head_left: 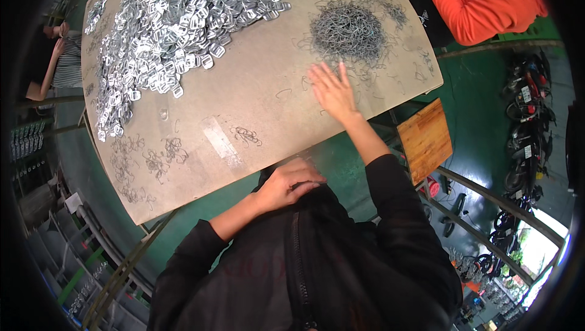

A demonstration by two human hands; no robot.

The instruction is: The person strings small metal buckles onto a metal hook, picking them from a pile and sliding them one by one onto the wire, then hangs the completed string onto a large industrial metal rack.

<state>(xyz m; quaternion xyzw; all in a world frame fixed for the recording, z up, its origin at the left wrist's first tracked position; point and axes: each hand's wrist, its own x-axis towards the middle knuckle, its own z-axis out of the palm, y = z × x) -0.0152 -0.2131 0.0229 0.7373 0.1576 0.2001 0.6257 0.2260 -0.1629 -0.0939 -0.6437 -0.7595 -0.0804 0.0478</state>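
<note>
My right hand (334, 92) lies over the tabletop with its fingers stretched out and holds nothing. Just beyond its fingertips is a grey heap of thin bent wire pieces (347, 31), with loose ones scattered around it. My left hand (289, 183) is low against my body, below the table's near edge. Its fingers are curled and pressed together, and whatever may be inside them is hidden. A large pile of flat silver metal buckles (189, 20) covers the far left of the table (244, 81).
Small clusters of bent wires (247, 136) lie near the front edge, by a strip of clear tape (222, 142). A wooden stool (425, 141) stands right of the table. One person in orange (481, 2) is at the far right, another person (52, 56) at the left. Motorbikes (527, 105) line the right.
</note>
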